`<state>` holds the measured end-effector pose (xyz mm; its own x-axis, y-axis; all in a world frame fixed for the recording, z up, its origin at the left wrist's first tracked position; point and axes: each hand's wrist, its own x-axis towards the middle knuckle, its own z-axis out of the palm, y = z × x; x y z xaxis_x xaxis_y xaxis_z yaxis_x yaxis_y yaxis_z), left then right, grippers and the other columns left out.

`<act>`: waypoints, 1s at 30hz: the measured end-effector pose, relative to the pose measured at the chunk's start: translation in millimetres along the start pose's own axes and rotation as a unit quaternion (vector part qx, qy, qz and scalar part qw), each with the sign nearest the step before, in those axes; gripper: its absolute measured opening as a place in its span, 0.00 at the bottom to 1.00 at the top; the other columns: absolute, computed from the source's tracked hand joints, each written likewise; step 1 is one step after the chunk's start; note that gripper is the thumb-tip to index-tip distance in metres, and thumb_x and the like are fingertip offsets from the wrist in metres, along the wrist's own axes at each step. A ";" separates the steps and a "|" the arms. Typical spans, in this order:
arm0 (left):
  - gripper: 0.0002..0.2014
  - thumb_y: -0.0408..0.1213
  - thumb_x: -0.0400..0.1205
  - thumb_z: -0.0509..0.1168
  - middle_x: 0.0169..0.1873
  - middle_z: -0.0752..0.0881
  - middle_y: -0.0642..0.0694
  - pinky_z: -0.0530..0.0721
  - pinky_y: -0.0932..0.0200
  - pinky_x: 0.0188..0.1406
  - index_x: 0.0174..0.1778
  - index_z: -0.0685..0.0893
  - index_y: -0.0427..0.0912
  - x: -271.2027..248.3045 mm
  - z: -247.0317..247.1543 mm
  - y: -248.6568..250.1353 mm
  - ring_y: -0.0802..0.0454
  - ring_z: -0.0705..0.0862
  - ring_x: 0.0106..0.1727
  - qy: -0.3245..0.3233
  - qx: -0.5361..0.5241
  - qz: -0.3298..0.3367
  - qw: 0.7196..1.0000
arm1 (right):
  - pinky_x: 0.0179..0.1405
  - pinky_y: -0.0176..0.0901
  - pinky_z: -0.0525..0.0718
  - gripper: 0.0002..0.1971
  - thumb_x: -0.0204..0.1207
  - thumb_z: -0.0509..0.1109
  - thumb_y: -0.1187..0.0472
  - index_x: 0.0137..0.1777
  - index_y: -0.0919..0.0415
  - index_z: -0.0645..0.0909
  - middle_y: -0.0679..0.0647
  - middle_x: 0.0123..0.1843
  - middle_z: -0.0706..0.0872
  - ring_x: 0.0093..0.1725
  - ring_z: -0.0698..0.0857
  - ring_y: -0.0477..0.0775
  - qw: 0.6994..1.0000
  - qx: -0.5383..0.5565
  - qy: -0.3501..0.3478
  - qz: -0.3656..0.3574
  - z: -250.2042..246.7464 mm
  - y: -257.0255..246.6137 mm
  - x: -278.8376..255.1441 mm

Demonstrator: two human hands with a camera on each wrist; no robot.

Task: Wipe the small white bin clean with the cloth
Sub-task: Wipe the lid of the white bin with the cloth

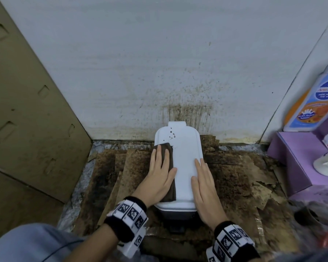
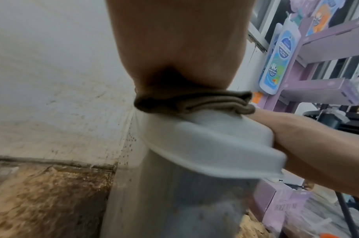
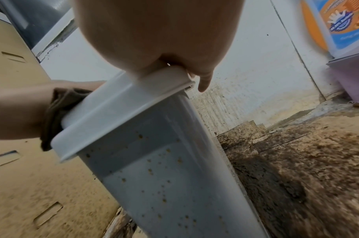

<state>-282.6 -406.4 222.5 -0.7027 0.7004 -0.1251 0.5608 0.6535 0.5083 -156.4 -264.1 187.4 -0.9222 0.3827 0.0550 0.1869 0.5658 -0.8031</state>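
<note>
A small white bin (image 1: 184,159) stands on the floor against the stained wall, its lid shut, with dark spots near the lid's far end. A folded brown cloth (image 1: 170,157) lies along the lid's left side. My left hand (image 1: 160,167) presses flat on the cloth with straight fingers. My right hand (image 1: 203,178) rests flat on the lid's right edge, fingers straight. In the left wrist view the cloth (image 2: 195,101) is sandwiched between palm and lid (image 2: 215,141). In the right wrist view the bin's side (image 3: 164,177) shows several brown specks.
Dirty, stained cardboard sheets (image 1: 235,176) cover the floor around the bin. A brown cardboard panel (image 1: 27,110) leans at left. At right stands a purple shelf unit (image 1: 295,157) with a soap bottle (image 1: 314,99) on it. The wall (image 1: 187,110) behind is splattered brown.
</note>
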 end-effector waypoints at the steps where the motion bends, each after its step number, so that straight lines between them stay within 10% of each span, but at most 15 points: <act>1: 0.34 0.50 0.94 0.45 0.87 0.29 0.41 0.33 0.44 0.88 0.90 0.38 0.39 8.5 -4.2 -0.4 0.44 0.26 0.87 -0.017 0.001 -0.004 1.000 | 0.88 0.43 0.44 0.27 0.92 0.46 0.49 0.88 0.38 0.42 0.34 0.89 0.40 0.87 0.36 0.33 1.000 0.001 -0.001 -0.002 -0.1 0.2 0.3; 15: 0.36 0.52 0.94 0.44 0.87 0.28 0.38 0.38 0.39 0.88 0.89 0.34 0.37 93.6 -38.9 -14.7 0.41 0.27 0.88 -0.077 -0.024 -0.014 0.997 | 0.85 0.39 0.42 0.27 0.92 0.47 0.47 0.87 0.33 0.42 0.30 0.88 0.39 0.85 0.36 0.30 1.000 0.014 -0.018 0.019 -5.2 -7.5 0.1; 30: 0.38 0.56 0.92 0.45 0.82 0.17 0.49 0.30 0.55 0.83 0.87 0.29 0.43 -8.9 -5.6 -5.9 0.51 0.17 0.83 -0.067 -0.009 0.013 0.998 | 0.84 0.36 0.41 0.27 0.92 0.47 0.48 0.87 0.35 0.41 0.31 0.88 0.38 0.86 0.35 0.31 1.000 0.012 -0.012 0.009 -2.1 -7.3 -1.8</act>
<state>-282.1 -418.1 225.4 -0.6221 0.7503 -0.2237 0.5697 0.6299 0.5279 -155.4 -267.4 194.4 -0.9269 0.3743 0.0267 0.1953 0.5421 -0.8173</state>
